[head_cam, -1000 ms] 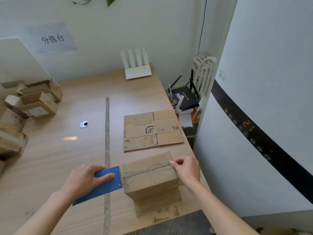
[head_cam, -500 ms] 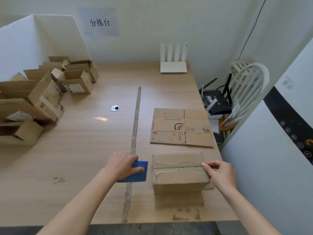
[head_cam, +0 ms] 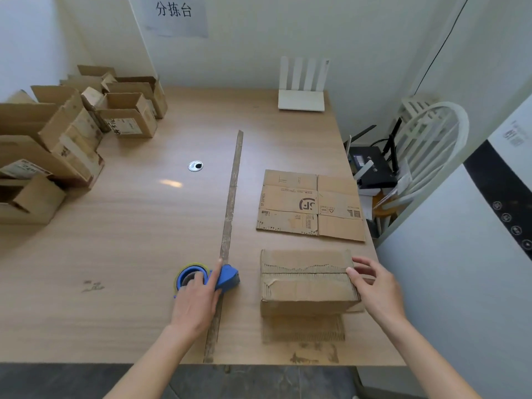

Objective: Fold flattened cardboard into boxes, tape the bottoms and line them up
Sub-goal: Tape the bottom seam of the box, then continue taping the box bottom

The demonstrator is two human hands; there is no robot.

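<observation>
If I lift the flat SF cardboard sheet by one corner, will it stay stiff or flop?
The flat SF cardboard sheet will probably bend along its visible fold lines, so its far panels may droop. It looks thin and lies flat on the table, so it is likely light and may slide if pushed. Its ragged near edge could tear further.

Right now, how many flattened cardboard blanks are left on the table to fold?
1. The single flat sheet lies on the right side of the table, just beyond the folded box the right hand touches. Whether more sheets lie under it cannot be told.
</observation>
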